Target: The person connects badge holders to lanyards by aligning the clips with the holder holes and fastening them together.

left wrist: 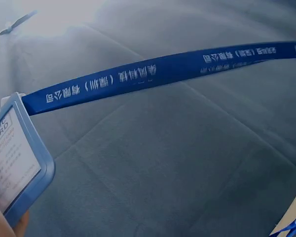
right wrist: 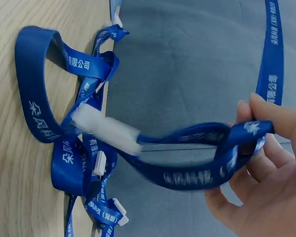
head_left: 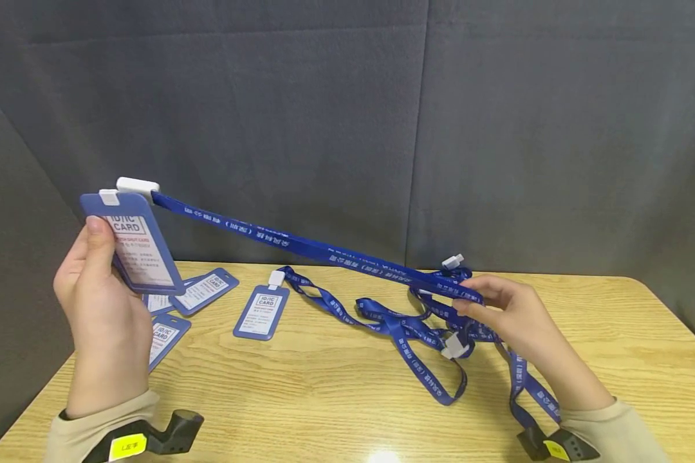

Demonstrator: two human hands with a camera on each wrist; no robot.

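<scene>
A blue ID card holder (head_left: 161, 247) is raised at the left in my left hand (head_left: 101, 315). My thumb lies on its front and the other fingers are behind it, mostly hidden. From the white clip (head_left: 138, 186) at its top, a blue lanyard (head_left: 301, 249) with white lettering stretches across to the right. My right hand (head_left: 518, 315) pinches the far end of this strap between thumb and fingers. Below it lies a pile of blue lanyards (head_left: 394, 325). In the right wrist view, a blurred white clip (right wrist: 108, 131) hangs on a looped strap beside the right hand (right wrist: 266, 168).
Several more card holders (head_left: 205, 291) lie on the wooden table (head_left: 301, 399) behind and beside my left hand. Another card holder (head_left: 260, 313), joined to a lanyard, lies left of the pile. A grey fabric partition (head_left: 324, 128) stands behind the table.
</scene>
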